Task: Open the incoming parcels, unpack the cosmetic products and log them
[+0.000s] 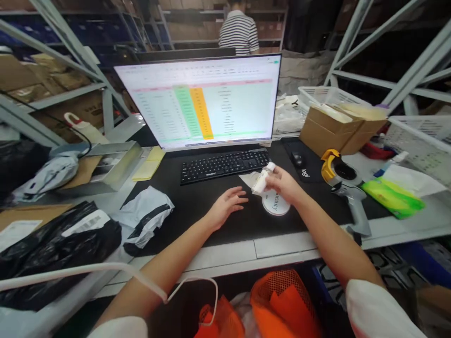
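Observation:
My right hand (pixel 282 184) is closed around a small white bottle (pixel 262 180) with a white cap, tilted above the black desk mat (pixel 197 211). Pale paper or film shows beside the bottle; whether it is attached I cannot tell. Just below that hand lies a round white disc (pixel 276 204) with dark lettering. My left hand (pixel 226 206) hovers over the mat, fingers spread, holding nothing. The black keyboard (pixel 225 166) is directly beyond both hands.
A monitor (pixel 218 103) stands behind the keyboard. Plastic mailing bags (pixel 150 213) lie at left. On the right are a mouse (pixel 298 159), a yellow tape dispenser (pixel 331 166), a grey barcode scanner (pixel 355 209), a green packet (pixel 394 195) and a cardboard box (pixel 324 129). A person (pixel 239 30) is beyond.

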`<act>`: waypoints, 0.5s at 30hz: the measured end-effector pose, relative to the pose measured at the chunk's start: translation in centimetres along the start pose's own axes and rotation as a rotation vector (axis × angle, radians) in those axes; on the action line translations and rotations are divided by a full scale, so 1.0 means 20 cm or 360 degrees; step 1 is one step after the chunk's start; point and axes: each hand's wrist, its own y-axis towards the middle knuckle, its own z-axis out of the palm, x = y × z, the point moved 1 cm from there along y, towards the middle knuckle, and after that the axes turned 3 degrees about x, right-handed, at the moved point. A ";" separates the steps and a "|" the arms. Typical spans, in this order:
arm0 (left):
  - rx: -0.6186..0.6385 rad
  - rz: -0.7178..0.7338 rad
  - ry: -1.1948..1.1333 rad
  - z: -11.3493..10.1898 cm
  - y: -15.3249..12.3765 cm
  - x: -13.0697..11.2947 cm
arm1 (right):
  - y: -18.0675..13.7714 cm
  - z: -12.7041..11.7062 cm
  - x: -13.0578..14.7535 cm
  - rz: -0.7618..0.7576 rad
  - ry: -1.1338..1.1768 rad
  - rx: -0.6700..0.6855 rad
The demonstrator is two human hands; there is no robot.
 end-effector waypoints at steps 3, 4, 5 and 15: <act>0.0192 -0.0155 -0.0189 0.02 -0.04 0.04 | -0.06 0.07 -0.04 -0.0127 0.0085 0.0045; 0.0202 -0.0203 -0.0220 0.01 -0.05 0.05 | -0.06 0.06 -0.06 -0.0173 -0.0005 -0.0087; 0.0174 -0.0235 -0.0260 0.00 -0.06 0.05 | -0.05 0.03 -0.07 -0.0224 -0.0107 -0.0243; -0.0383 -0.0005 -0.0744 -0.19 -0.03 -0.18 | -0.30 -0.66 0.03 -0.0320 -0.1527 -0.1400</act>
